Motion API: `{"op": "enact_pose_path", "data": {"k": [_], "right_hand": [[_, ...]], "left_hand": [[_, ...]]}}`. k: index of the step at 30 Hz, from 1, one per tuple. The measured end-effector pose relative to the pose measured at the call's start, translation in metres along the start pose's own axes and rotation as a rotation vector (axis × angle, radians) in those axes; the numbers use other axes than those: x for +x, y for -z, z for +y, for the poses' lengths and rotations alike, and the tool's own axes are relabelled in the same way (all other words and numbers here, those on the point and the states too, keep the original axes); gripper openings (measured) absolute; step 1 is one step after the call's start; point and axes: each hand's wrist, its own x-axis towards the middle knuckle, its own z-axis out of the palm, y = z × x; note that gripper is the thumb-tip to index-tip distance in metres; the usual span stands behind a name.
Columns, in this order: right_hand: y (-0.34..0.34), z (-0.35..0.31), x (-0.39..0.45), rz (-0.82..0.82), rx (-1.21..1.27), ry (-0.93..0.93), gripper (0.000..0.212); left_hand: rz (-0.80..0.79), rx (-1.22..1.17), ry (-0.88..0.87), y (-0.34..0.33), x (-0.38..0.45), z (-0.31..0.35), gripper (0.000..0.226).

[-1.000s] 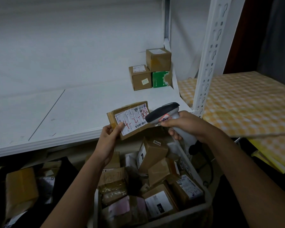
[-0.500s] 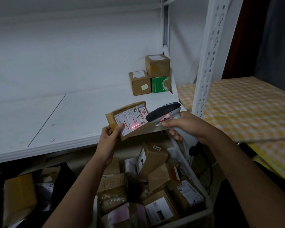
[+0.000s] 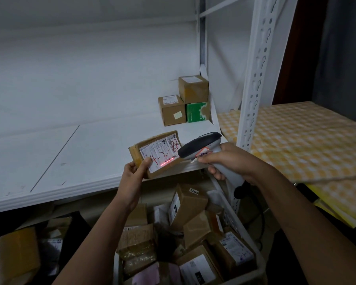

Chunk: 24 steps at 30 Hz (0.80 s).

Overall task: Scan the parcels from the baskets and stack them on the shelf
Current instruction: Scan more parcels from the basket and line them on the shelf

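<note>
Step in hand: scanning. Flat cardboard parcel (image 3: 155, 154) pinched in left hand (image 3: 132, 179), raised over the basket (image 3: 243, 229); barcode scanner (image 3: 201, 147) gripped in right hand (image 3: 232, 161), red line across label. Next, likely: stacking beside shelved boxes (image 3: 183, 101).

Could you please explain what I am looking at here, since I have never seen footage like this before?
There is no machine: this is one view from a camera worn on a person's head, looking forward and down at their own two hands. The left hand holds a brown parcel by its lower corner, label up. The right hand grips a scanner aimed at it; the red line on the label is the scanner's beam. Behind is a white shelf with three small boxes in its far corner, one stacked on a green one. Below the hands, a basket is full of more parcels.
</note>
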Motion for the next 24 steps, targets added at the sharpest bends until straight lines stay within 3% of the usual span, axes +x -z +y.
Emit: {"op": "enact_pose_path", "data": {"k": [4, 7, 10, 14, 17, 21, 24], "right_hand": [[-0.003, 0.001, 0.004, 0.034, 0.003, -0.004, 0.019], [-0.005, 0.004, 0.011, 0.087, 0.005, -0.016, 0.023], [-0.009, 0.007, 0.022, 0.124, 0.017, -0.034, 0.026], [-0.013, 0.001, 0.043, 0.141, -0.025, -0.021, 0.022], [-0.016, -0.005, 0.065, 0.173, -0.031, -0.002, 0.024], [-0.023, -0.006, 0.091, 0.199, -0.075, -0.008, 0.024], [-0.026, -0.002, 0.108, 0.229, -0.112, -0.016, 0.025]], "left_hand": [[0.05, -0.119, 0.008, 0.011, 0.013, 0.001, 0.07], [0.219, -0.122, -0.011, 0.021, 0.026, 0.006, 0.084], [0.355, 0.253, -0.034, 0.03, 0.036, 0.007, 0.105], [0.28, 0.599, -0.096, 0.047, 0.053, 0.02, 0.118], [0.231, 0.838, -0.096, 0.047, 0.059, 0.026, 0.098], [0.141, 1.026, -0.392, 0.049, 0.069, 0.02, 0.076], [0.12, 1.148, -0.424, 0.051, 0.089, 0.013, 0.051]]}}
